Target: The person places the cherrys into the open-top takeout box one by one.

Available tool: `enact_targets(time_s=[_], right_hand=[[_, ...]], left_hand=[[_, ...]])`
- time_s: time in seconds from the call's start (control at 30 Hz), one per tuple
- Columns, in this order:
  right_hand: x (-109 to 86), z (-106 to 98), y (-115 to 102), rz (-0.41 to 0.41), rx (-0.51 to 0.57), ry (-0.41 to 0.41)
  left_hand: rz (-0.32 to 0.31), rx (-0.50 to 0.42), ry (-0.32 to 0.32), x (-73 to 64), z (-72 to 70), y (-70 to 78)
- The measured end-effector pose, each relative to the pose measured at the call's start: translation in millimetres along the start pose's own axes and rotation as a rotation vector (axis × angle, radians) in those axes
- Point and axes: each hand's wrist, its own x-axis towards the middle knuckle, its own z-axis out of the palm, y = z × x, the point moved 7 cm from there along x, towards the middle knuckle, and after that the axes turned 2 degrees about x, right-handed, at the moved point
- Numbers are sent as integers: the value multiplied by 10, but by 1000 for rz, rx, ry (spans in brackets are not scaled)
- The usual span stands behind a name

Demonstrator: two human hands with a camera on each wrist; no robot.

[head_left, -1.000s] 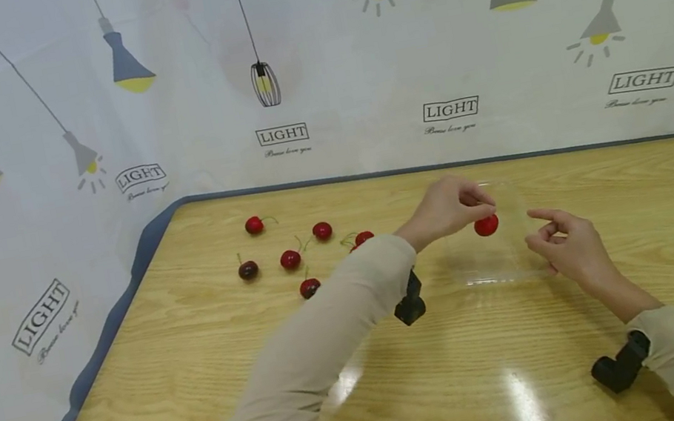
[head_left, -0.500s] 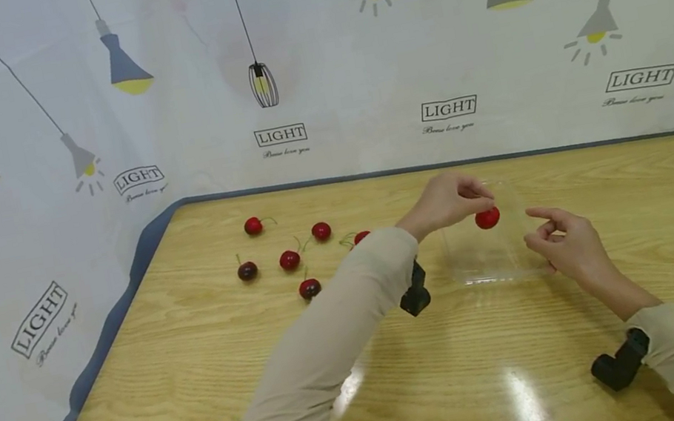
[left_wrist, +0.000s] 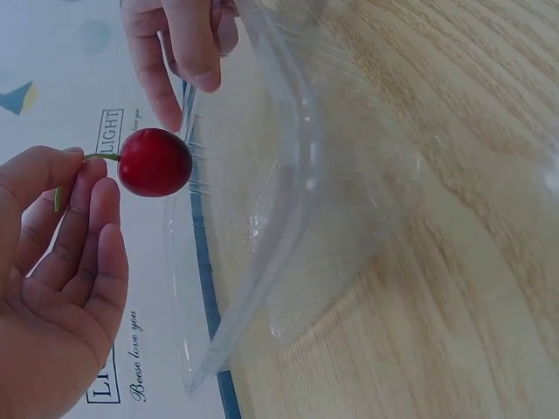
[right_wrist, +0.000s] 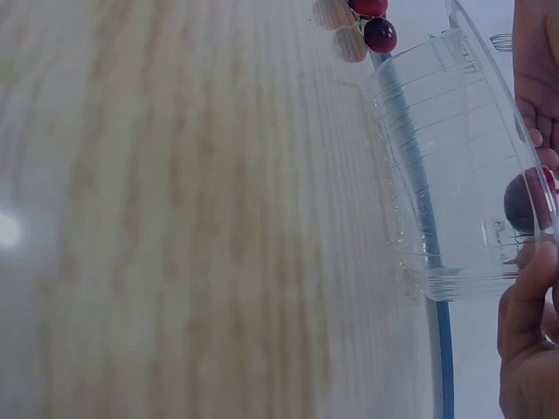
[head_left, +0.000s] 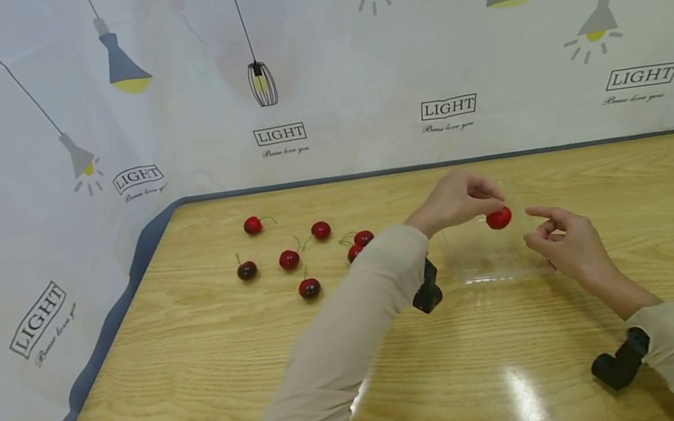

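Observation:
My left hand (head_left: 459, 202) pinches a red cherry (head_left: 498, 218) by its green stem, between thumb and fingertips. The fruit hangs over a clear plastic box (head_left: 488, 280) on the table. In the left wrist view the cherry (left_wrist: 155, 162) appears beside the box's rim (left_wrist: 307, 161), free of the fingers except at the stem. At the box's right side, my right hand (head_left: 570, 248) grips the rim between thumb and fingers. The right wrist view shows the box (right_wrist: 445, 148) from the side, with the dangling cherry (right_wrist: 527, 202) seen partly through its wall.
Several cherries with stems lie scattered on the left of the wooden table (head_left: 205, 384), among them a dark one (head_left: 248, 270) and a pair (head_left: 364, 238) near my left sleeve. A white curtain (head_left: 349, 88) with printed lamps stands behind the table's far edge.
My left hand has shifted a little to the right with the cherry, uncovering more of the pair of cherries beside the sleeve. My right hand and the box have stayed in place.

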Motion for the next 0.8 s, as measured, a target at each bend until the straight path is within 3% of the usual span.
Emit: enact_targets(time_s=[0.37,0.8], right_hand=[[-1,-4,-10,10,6,-1],[-3,-3,-7,10,-5,-12]], left_hand=[[-33,43,-9,3,9,-96],[-68,31,-29,11,146,-188]])
